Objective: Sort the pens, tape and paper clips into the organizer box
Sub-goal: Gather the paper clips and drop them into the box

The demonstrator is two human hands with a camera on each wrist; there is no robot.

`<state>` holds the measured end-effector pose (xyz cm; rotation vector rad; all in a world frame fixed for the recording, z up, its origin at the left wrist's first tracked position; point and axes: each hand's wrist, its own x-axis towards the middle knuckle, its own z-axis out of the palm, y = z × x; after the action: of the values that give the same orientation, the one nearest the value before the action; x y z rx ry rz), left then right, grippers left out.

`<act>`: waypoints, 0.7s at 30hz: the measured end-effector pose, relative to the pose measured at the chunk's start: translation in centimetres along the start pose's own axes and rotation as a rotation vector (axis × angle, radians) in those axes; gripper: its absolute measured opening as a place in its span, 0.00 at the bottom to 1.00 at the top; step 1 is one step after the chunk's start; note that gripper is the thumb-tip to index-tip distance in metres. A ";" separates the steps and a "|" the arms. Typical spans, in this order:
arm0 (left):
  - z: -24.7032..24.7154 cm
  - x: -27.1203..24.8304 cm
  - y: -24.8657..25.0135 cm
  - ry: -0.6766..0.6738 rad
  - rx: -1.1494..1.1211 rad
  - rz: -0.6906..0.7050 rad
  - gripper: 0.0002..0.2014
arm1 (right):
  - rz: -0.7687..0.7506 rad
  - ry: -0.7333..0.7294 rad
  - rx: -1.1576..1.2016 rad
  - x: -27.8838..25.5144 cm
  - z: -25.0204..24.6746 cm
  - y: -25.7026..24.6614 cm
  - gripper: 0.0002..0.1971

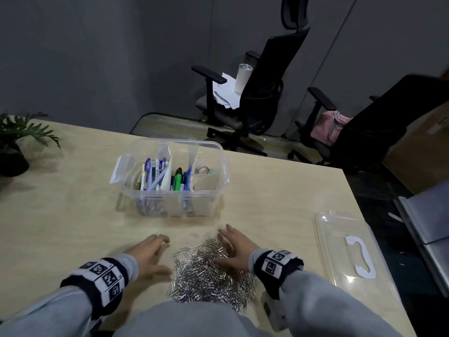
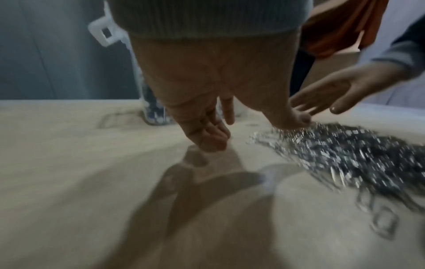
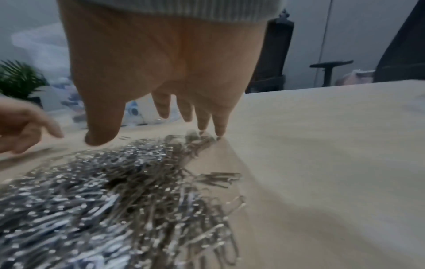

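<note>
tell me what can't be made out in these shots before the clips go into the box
- Paper clip pile: its near edge is hidden by the grey sweater in the head view; no count possible.
- Organizer box: the rightmost compartment is hazy behind clear walls; the tape rolls are too small to count.
- Left hand: motion blur hides whether its fingers touch the table.
- Right hand: its palm blocks the box in the right wrist view.

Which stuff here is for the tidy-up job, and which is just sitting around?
For the job:
paper clips piled on the table
organizer box
pens in the box
tape in the box
left hand, right hand

Just lying about:
box lid
potted plant
office chairs
white tumbler
</note>
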<state>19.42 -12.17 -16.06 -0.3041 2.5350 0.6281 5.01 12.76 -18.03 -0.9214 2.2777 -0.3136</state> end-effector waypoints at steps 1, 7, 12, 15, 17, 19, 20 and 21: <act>1.0 0.1 -0.1 -0.052 0.035 -0.008 0.48 | 0.028 -0.032 -0.039 -0.3 -0.3 0.2 0.49; 2.2 2.6 4.2 -0.115 0.052 0.068 0.57 | -0.040 -0.159 -0.121 -0.5 1.5 -1.7 0.49; 2.3 5.3 7.4 -0.142 0.155 0.177 0.41 | -0.146 -0.188 -0.267 0.3 1.6 -3.0 0.35; 2.1 6.0 7.7 -0.127 0.206 0.217 0.31 | -0.162 -0.108 -0.286 0.4 1.4 -2.5 0.24; 1.8 6.1 7.5 -0.118 0.245 0.241 0.23 | -0.126 -0.070 -0.276 0.2 1.2 -2.3 0.17; 1.5 6.1 7.1 -0.116 0.251 0.253 0.18 | -0.119 -0.038 -0.255 0.2 1.1 -2.2 0.14; 1.3 6.1 6.8 -0.114 0.233 0.254 0.16 | -0.121 -0.025 -0.241 0.2 0.9 -2.2 0.13; 1.0 6.0 6.5 -0.102 0.199 0.255 0.15 | -0.128 0.000 -0.221 0.2 0.8 -2.1 0.13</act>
<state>12.65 -6.61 -17.61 0.1202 2.5315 0.4643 6.51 11.11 -17.84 -1.1819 2.2903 -0.1179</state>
